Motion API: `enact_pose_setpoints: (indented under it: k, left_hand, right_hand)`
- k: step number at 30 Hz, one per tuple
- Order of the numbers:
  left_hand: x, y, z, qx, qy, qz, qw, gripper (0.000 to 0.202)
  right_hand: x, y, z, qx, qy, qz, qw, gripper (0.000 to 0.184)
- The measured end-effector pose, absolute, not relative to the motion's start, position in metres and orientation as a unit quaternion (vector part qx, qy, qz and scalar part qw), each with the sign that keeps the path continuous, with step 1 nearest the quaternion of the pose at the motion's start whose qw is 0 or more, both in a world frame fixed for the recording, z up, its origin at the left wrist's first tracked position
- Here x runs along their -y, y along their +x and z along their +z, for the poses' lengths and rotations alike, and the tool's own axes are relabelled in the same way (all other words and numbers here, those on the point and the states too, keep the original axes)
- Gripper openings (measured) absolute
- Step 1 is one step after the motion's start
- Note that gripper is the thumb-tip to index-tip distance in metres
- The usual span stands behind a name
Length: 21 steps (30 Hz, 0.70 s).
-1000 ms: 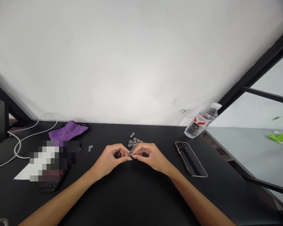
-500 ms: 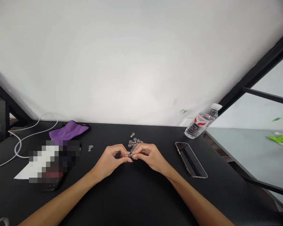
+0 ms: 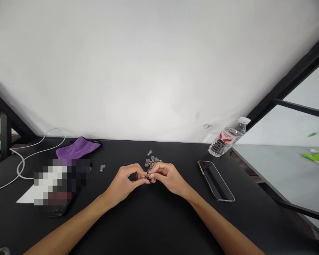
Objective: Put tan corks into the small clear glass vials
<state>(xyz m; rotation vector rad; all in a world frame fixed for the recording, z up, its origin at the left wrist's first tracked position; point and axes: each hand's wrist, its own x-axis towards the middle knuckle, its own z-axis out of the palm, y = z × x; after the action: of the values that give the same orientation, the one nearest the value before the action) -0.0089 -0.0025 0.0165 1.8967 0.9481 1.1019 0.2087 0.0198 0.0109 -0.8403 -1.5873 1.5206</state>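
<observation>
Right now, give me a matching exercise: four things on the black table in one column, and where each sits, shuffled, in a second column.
1. purple cloth
2. clear plastic water bottle with red label
3. dark flat phone with metal rim
4. heap of tiny clear vials

A. just beyond the left hand and right hand, which pinch one vial
B. far left, beside the white cable
C. flat, right of the right hand
D. far right edge of the black table

Pairs: 1-B, 2-D, 3-C, 4-A
</observation>
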Motion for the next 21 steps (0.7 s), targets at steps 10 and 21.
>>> enact_pose_setpoints:
  k: [10, 21]
  left_hand:
    - [-0.019, -0.035, 0.025, -0.395, 0.774, 0.339, 0.36, 0.041]
    - [-0.029, -0.071, 0.02, -0.393, 0.834, 0.145, 0.36, 0.041]
  right_hand:
    - [-0.046, 0.245, 0.016, 0.647, -0.411, 0.457, 0.452, 0.034]
    - [-0.068, 0.267, -0.002, 0.699, -0.516, 0.283, 0.406, 0.033]
